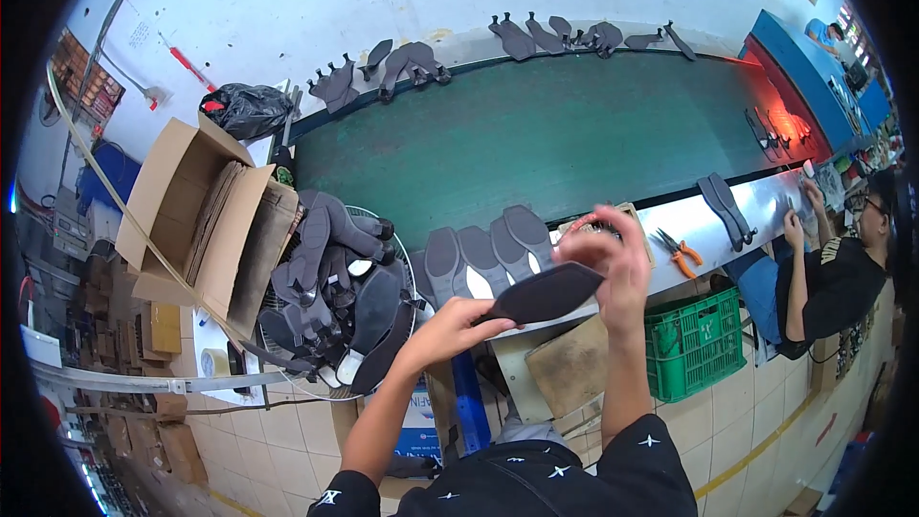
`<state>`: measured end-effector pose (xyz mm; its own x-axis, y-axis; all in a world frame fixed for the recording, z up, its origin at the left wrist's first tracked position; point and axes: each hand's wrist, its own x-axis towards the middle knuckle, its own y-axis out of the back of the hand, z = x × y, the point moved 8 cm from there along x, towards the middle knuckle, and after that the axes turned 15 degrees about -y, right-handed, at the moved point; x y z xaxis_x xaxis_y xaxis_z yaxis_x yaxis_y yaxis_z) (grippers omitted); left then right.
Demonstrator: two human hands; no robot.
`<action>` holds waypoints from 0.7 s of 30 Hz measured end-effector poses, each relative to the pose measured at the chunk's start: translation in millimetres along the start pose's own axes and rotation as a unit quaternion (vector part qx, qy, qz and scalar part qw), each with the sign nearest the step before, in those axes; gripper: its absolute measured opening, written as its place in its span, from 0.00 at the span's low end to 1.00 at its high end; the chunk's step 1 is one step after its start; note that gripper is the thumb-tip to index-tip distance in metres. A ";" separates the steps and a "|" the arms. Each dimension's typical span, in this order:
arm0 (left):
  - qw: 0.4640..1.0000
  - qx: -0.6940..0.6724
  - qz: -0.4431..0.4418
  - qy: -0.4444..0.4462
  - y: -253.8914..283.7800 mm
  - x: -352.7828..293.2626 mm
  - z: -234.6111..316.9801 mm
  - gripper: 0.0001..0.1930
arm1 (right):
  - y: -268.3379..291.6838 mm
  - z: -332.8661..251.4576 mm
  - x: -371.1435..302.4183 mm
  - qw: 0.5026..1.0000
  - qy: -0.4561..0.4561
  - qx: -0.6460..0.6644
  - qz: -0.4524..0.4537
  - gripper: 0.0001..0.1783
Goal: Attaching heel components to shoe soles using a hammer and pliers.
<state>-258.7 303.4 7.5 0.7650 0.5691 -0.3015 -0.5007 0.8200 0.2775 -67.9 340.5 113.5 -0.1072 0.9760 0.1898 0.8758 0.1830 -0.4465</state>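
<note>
Above the near edge of the bench, a dark shoe sole (550,294) is held at a tilt. My left hand (461,330) grips its left end between thumb and fingers. At the sole's right end is my right hand (617,273), raised, with its fingers curved and apart; whether it touches the sole I cannot tell. Just beyond my hands, several grey soles (443,258) lie side by side along the bench edge. A small box (627,230) with something red by it is partly hidden behind my right hand.
A wire basket (407,345) piled with dark sandals (316,239) stands left, beside an open cardboard box (158,201). A green conveyor belt (536,144) runs beyond. Orange-handled pliers (680,254) and dark sandals (725,211) lie right, above a green crate (661,354). A co-worker (842,278) sits farther right.
</note>
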 end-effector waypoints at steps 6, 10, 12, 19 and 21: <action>0.856 -0.375 0.330 -0.132 -39.7 -55.9 -42.5 0.22 | 74.5 190.6 -6.2 0.606 -0.253 -0.754 0.021 0.13; 0.780 -0.444 0.426 -0.117 -88.7 -96.4 -72.4 0.22 | 81.8 219.9 -23.6 0.563 -0.132 -0.815 0.043 0.07; 0.752 -0.469 0.447 -0.121 -111.6 -114.3 -77.7 0.23 | 84.8 216.9 -23.7 0.598 -0.145 -0.788 0.005 0.06; 0.676 -0.504 0.512 -0.165 -161.1 -150.8 -71.5 0.23 | 15.0 128.6 -31.5 0.746 -0.008 -0.666 0.011 0.07; 0.656 -0.488 0.543 -0.190 -171.1 -161.4 -77.8 0.23 | -32.1 101.0 -55.1 0.764 0.017 -0.645 -0.025 0.07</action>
<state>-327.9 76.0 -62.2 -0.3046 0.9462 -0.1089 -0.7129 -0.3023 -0.6328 -137.6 292.8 29.0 -0.1632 0.9639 0.2102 0.6085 -0.0694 0.7905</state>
